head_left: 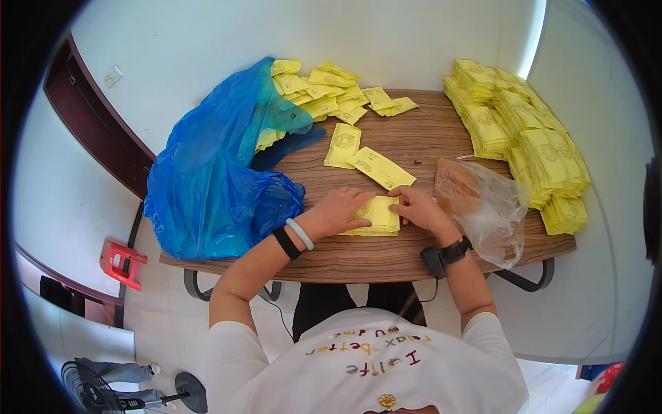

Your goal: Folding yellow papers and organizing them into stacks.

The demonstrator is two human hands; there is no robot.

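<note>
My left hand [339,210] and right hand [416,207] pinch one yellow paper [376,215] on the bench [414,248] — finished stacks [524,138] right, loose heap [324,90] left to do.

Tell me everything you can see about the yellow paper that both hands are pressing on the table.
The yellow paper is a small rectangular sheet, thin and flat, lying on the wooden table near its front edge. It seems to be a folded sheet or a few layers stacked, since more yellow edges show below it. The left hand covers its left side and the right hand presses its right edge, with the fingers on top. Any print on it is too small to tell.
</note>
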